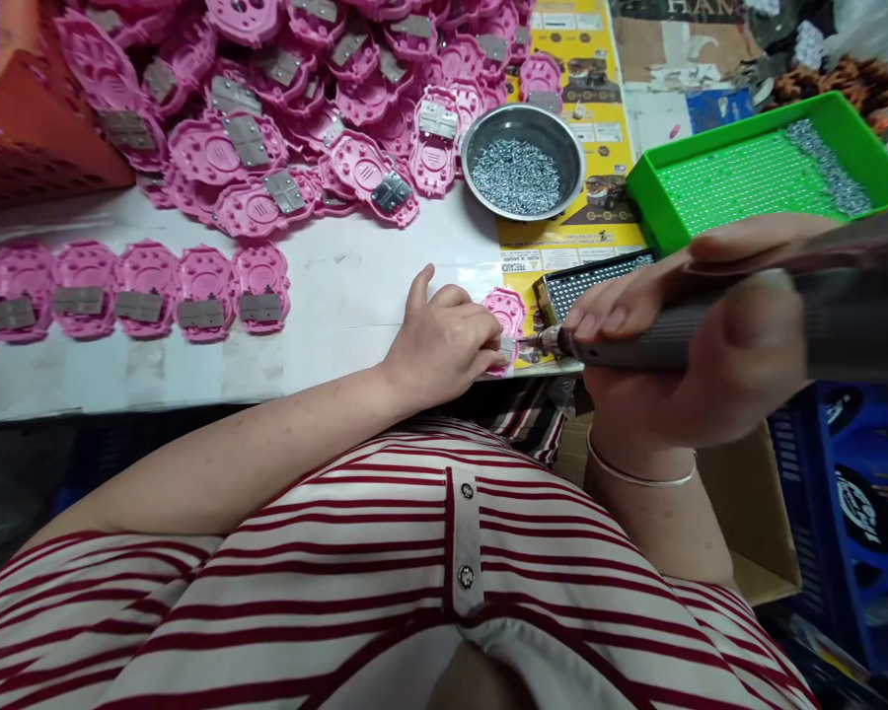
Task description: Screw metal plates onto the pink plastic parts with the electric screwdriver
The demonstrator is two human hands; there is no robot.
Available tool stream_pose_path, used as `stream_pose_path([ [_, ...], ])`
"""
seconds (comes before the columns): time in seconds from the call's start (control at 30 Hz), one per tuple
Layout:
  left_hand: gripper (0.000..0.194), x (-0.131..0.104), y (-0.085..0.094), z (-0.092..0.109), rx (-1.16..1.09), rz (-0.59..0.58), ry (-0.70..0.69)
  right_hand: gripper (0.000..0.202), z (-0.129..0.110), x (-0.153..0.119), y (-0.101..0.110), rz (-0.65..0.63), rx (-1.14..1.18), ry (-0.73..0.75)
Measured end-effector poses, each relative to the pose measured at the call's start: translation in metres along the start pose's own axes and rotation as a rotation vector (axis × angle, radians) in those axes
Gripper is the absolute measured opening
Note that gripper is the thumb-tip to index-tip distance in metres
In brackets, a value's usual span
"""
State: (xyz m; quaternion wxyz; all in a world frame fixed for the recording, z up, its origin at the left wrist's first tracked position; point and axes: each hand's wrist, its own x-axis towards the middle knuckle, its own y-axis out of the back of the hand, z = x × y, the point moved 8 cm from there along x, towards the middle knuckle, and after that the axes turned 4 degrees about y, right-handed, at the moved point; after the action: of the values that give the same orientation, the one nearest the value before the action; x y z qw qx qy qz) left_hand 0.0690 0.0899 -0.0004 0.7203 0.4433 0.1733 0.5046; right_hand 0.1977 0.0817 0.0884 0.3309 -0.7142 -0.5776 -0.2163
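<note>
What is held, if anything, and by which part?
The right hand grips a screwdriver around its grey body. The left hand touches the pink piece; grip unclear.

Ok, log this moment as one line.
left hand: on pink part; right hand: gripping screwdriver; tip: at pink part; metal bowl: small metal pieces

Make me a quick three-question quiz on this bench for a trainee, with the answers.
1. What does the right grip hold?
2. True or false: the metal bowl stands inside the green tray.
3. Fill in: the pink casing nearest the right grip is touched by the ____.

Key:
1. A power screwdriver.
2. False; it stands apart from the tray.
3. Left grip.
</note>
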Motion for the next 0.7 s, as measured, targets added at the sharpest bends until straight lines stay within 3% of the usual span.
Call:
stream_pose_path([
  [0.1,0.018,0.000,0.000,-0.001,-0.051,0.012,-0.005,0.013,-0.007,0.006,-0.004,-0.014,0.085,0.028],
  [0.27,0.026,-0.004,0.005,0.003,-0.108,0.072,-0.033,0.013,-0.008,0.001,-0.007,-0.039,0.142,-0.074],
  [0.47,0.028,-0.006,0.005,0.005,-0.120,0.063,-0.031,0.032,-0.020,0.002,-0.014,-0.128,0.098,-0.056],
  [0.7,0.032,-0.008,0.006,0.006,-0.197,0.104,-0.084,0.045,-0.003,-0.007,-0.014,-0.187,-0.070,-0.314],
])
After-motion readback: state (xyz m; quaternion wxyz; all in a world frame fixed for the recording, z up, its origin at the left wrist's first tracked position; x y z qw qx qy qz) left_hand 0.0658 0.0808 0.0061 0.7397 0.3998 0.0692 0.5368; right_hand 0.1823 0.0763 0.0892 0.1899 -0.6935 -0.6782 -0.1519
